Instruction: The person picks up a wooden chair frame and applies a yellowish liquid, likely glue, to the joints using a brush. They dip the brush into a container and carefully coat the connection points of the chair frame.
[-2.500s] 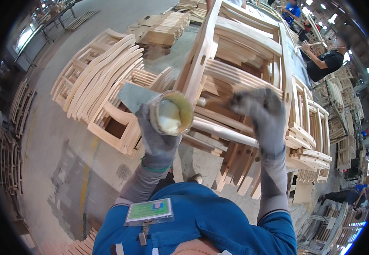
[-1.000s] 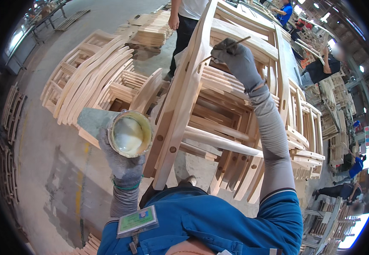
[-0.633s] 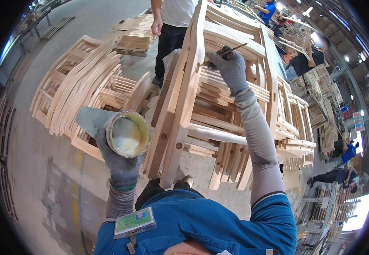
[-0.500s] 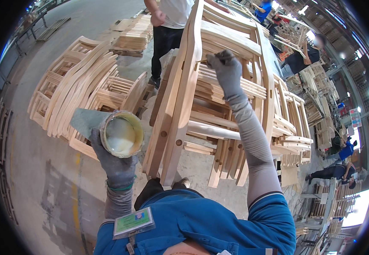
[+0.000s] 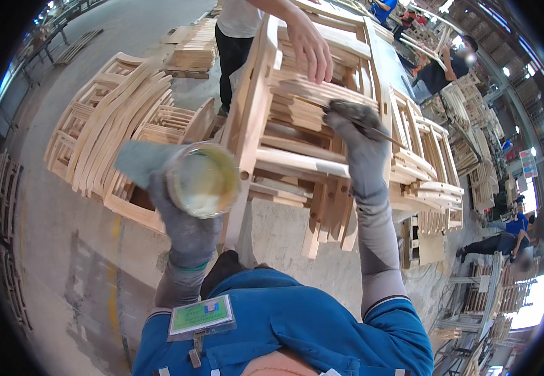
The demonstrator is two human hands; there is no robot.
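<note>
My left hand [image 5: 187,219], in a grey glove, grips a round pot [image 5: 231,178] of whitish-yellow liquid, with a grey-green flap sticking out on its left. A thin stick [image 5: 392,139] is pinched in my gloved right hand [image 5: 358,135]; what its far end carries is too small to tell. That hand is over a stack of pale wooden chair frames [image 5: 297,161], close to a row of slats. Another person's bare hand [image 5: 309,50] reaches over the same frames from the far side, fingers pointing down.
Curved wooden frames [image 5: 87,128] are piled at the left, with stacked slats [image 5: 193,47] behind them. More frames [image 5: 425,182] stand to the right. A person in white [image 5: 234,22] is across from me; others work at the far right.
My right hand has come nearer and to the right, away from the upright. The pot has shifted right. The other person's hand has reached in over the frames, and the front frame has shifted left.
</note>
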